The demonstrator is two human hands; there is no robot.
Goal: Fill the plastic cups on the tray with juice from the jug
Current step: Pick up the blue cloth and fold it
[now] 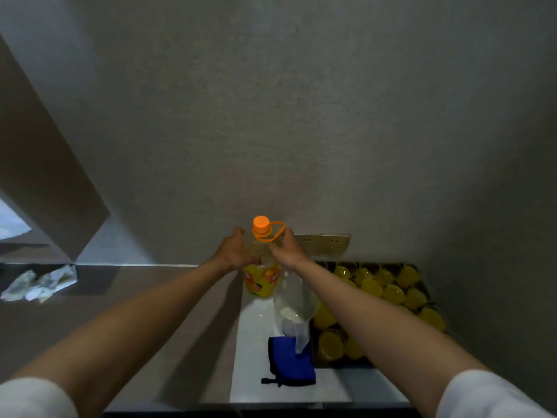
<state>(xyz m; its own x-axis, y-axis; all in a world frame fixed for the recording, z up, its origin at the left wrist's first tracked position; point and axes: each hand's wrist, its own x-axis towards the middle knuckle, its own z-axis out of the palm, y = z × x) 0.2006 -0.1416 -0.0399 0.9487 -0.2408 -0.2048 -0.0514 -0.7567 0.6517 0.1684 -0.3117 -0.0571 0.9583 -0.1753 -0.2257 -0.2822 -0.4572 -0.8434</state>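
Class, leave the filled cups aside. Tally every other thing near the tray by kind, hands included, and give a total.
Clear plastic juice jug with an orange cap: 1
Dark rectangular tray: 1
Blue folded cloth: 1
Clear plastic bag: 1
Hands: 2 (left hand, right hand, both gripping the jug)
Total: 6

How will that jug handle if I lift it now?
The jug looks only partly full, juice low in the body, so probably light and sloshy. Both the left hand and right hand grip its clear upper part, which may flex. Its orange cap is on.
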